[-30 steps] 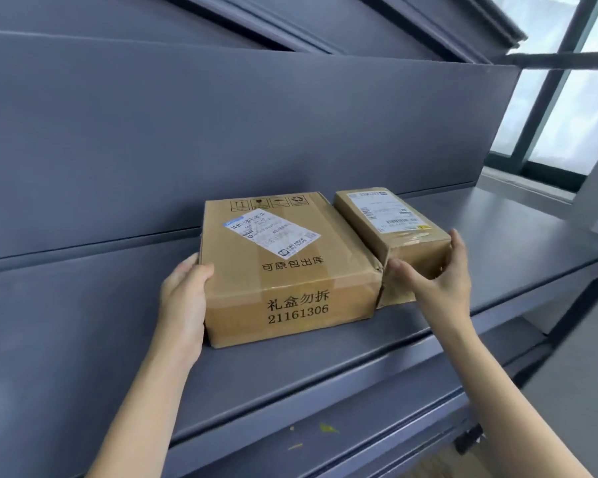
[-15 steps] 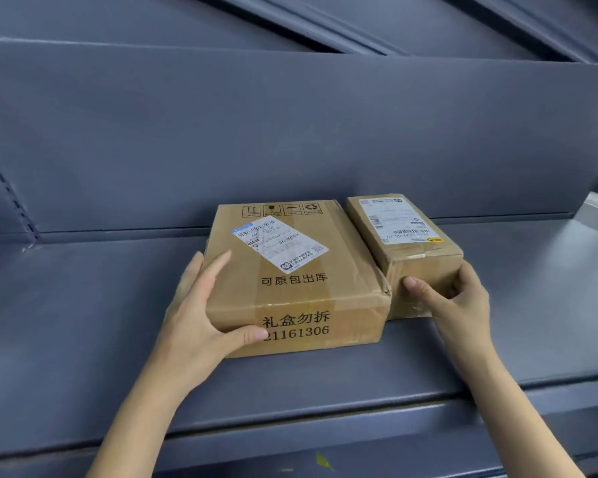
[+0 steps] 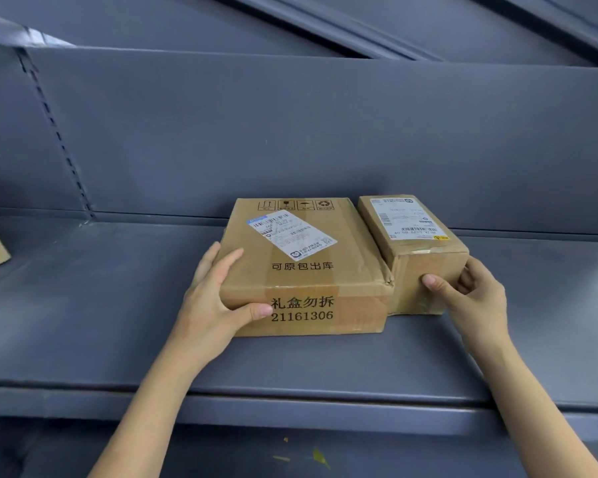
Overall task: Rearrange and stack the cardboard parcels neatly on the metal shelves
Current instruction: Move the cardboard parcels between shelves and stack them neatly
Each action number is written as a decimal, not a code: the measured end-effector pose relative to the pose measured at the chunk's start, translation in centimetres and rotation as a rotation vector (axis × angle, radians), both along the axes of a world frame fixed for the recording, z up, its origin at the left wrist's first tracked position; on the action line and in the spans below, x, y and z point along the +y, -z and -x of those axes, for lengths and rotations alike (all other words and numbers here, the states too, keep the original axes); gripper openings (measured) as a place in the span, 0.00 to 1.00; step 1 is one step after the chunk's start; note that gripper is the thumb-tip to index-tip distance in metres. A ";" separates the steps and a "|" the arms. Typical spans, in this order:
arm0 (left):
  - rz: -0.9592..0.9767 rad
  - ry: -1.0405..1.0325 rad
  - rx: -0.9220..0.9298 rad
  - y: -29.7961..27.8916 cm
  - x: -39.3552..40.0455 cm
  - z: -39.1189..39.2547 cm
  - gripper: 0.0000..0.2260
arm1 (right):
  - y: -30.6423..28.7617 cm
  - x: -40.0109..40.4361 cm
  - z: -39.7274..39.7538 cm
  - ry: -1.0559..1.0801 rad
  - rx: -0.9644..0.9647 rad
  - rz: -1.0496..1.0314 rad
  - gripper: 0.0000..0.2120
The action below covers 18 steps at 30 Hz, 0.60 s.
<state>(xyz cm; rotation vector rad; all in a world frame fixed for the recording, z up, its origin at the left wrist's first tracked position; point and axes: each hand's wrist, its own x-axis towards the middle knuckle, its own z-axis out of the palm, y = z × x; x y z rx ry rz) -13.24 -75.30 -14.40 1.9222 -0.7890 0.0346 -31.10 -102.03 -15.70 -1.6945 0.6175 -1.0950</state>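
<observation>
The large parcel (image 3: 306, 267) lies flat on the metal shelf (image 3: 118, 305), touching the small parcel (image 3: 418, 250) on its right. My left hand (image 3: 211, 298) grips the large parcel's near-left corner, thumb on its front face. My right hand (image 3: 477, 298) pinches the small parcel's near-right corner.

Both forearms are bare, with no sleeves in view. The left hand (image 3: 210, 301) and the right hand (image 3: 477, 298) wear no gloves, rings or watches.
</observation>
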 end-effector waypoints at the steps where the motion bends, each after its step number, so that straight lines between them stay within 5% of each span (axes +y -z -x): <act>1: -0.006 0.001 -0.012 0.0 -0.1 -0.4 0.37 | 0.0 -0.1 -0.1 0.014 0.005 0.009 0.16; 5: -0.039 -0.081 -0.094 0.1 -1.0 -2.5 0.32 | 0.2 -0.4 -0.3 0.074 0.020 0.052 0.15; 11: -0.407 -0.106 -0.764 1.5 -3.3 -2.0 0.35 | 0.5 -0.4 -0.7 0.107 0.057 0.097 0.15; 18: -0.441 -0.209 -0.863 2.3 -4.9 -2.0 0.32 | -0.2 -0.9 -0.3 0.291 0.069 0.063 0.27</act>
